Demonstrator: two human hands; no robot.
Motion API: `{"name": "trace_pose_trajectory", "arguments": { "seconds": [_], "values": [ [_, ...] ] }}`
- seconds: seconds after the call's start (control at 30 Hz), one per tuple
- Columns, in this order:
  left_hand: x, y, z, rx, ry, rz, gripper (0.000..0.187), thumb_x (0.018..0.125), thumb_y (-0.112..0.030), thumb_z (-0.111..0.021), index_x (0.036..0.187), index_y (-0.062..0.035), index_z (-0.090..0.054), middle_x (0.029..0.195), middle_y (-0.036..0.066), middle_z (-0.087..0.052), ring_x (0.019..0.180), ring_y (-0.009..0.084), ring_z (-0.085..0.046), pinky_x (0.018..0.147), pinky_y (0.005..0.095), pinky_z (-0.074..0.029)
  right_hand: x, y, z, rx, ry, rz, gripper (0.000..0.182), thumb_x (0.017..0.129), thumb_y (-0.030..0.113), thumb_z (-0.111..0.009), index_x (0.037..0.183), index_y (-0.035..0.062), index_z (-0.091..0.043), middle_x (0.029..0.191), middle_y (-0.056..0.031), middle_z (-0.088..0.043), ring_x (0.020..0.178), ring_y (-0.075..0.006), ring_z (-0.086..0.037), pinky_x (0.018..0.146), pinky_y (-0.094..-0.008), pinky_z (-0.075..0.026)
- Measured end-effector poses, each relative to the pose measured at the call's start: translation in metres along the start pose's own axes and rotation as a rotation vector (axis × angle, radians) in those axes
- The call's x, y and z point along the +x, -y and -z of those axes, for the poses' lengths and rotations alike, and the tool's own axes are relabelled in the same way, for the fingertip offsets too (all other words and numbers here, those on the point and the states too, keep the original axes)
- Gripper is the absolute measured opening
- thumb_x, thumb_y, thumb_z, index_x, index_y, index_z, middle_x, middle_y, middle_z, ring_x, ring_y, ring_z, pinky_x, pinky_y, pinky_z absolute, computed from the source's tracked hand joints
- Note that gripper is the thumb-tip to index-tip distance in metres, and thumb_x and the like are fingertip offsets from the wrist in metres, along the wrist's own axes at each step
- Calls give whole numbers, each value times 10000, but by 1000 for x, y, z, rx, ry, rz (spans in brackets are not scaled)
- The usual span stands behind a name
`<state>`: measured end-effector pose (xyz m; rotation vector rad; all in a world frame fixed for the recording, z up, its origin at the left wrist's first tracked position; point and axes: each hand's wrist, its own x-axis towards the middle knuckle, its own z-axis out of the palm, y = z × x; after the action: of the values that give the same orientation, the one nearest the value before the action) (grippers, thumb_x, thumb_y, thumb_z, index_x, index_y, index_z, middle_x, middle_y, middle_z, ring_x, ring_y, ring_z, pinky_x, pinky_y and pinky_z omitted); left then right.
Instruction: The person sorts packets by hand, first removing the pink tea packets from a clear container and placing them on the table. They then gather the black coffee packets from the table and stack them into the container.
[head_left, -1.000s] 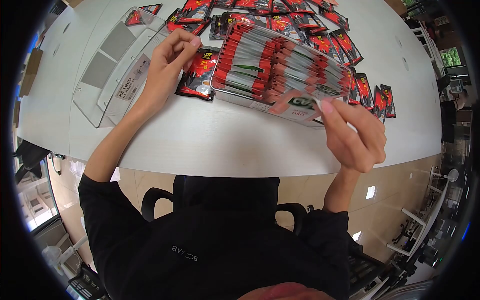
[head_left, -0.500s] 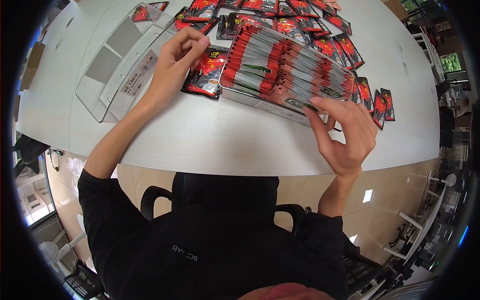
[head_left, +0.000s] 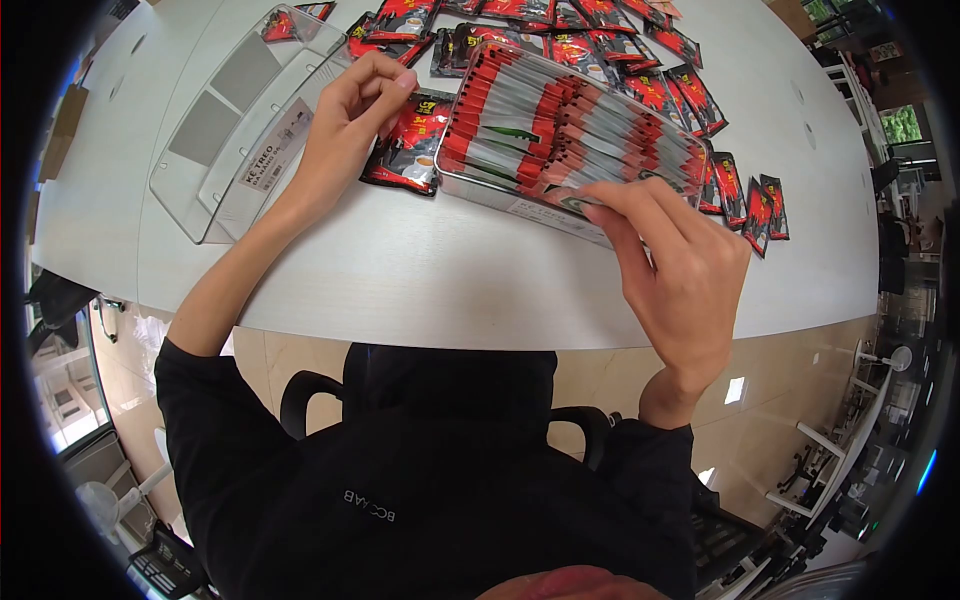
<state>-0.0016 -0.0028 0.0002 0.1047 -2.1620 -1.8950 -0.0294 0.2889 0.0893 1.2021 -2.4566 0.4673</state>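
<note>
1. Since the earlier frames, the right hand (head_left: 690, 270) has shifted left and the pink sachet (head_left: 562, 197) is lower, at the near side of the clear box (head_left: 480, 198).
2. Right grip: thumb and index tips meet the sachet's edge; cannot tell whether they pinch or only press it.
3. Left hand (head_left: 350, 110): curled above a red-and-black packet (head_left: 408, 158), nothing visible in it; cannot tell whether its fingertips touch.
4. Step in hand, as judged: seating the sachet against the packed rows (head_left: 505, 110).
5. Next move calls for gentle downward pressure, keeping the sachet's edge inside the rim.
</note>
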Motion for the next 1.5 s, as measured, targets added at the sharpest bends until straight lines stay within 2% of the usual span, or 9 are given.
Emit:
{"name": "trace_pose_trajectory", "arguments": {
  "seconds": [0.2, 0.57, 0.63, 0.8, 1.23, 1.43, 1.5],
  "values": [
    [-1, -3, -2, -15, -4, -1, 144, 1015, -212, -571, 964, -78, -571, 751, -65, -490, 674, 28, -399, 635, 202, -319, 7, 5, 1, -174, 63, 70, 228, 747, 67, -669, 955, 151, -708, 737, 13, -550, 623, -147, -611, 469, -313, -417],
    [-2, -3, -2, -7, -1, 1, 150, 1017, -222, -571, 965, -81, -576, 714, -66, -485, 672, 23, -415, 631, 203, -325, 7, 12, 0, -172, 152, 29, 268, 747, 40, -665, 988, 147, -712, 725, 4, -555, 647, -158, -619, 480, -322, -429],
    [-1, 0, -2, -6, -2, -43, 202, 1025, -260, -572, 948, -73, -569, 681, -62, -499, 640, 27, -380, 606, 204, -305, 8, 11, 2, -178, 153, 38, 260, 745, 44, -669, 979, 147, -716, 725, 4, -561, 649, -159, -617, 482, -322, -430],
    [-1, 0, -2, 8, -16, -46, 209, 1025, -268, -570, 946, -75, -570, 676, -63, -496, 633, 27, -376, 601, 204, -304, 9, 11, -2, -143, 18, 78, 234, 717, 74, -695, 937, 144, -733, 719, 7, -576, 670, -151, -605, 489, -316, -434],
    [-1, -1, -3, 9, -13, -35, 213, 1023, -268, -576, 950, -68, -575, 671, -62, -501, 629, 27, -382, 604, 207, -312, 9, 6, -2, -162, 98, 61, 251, 679, 45, -677, 910, 130, -723, 723, 5, -605, 692, -173, -619, 494, -329, -444],
    [-2, -2, -2, -12, -1, -11, 160, 1019, -230, -569, 962, -81, -578, 709, -70, -483, 664, 22, -405, 634, 200, -326, 6, 1, 1, 22, 56, 56, 145, 754, 115, -751, 897, 131, -729, 667, -10, -596, 626, -196, -595, 491, -341, -425],
    [-1, 0, -1, -3, -8, -24, 185, 1020, -248, -574, 960, -73, -579, 692, -63, -495, 653, 24, -404, 621, 201, -321, 4, -2, 0, 84, -79, 22, 145, 766, 152, -786, 898, 131, -728, 668, -12, -601, 604, -209, -582, 494, -343, -423]
  ]
}}
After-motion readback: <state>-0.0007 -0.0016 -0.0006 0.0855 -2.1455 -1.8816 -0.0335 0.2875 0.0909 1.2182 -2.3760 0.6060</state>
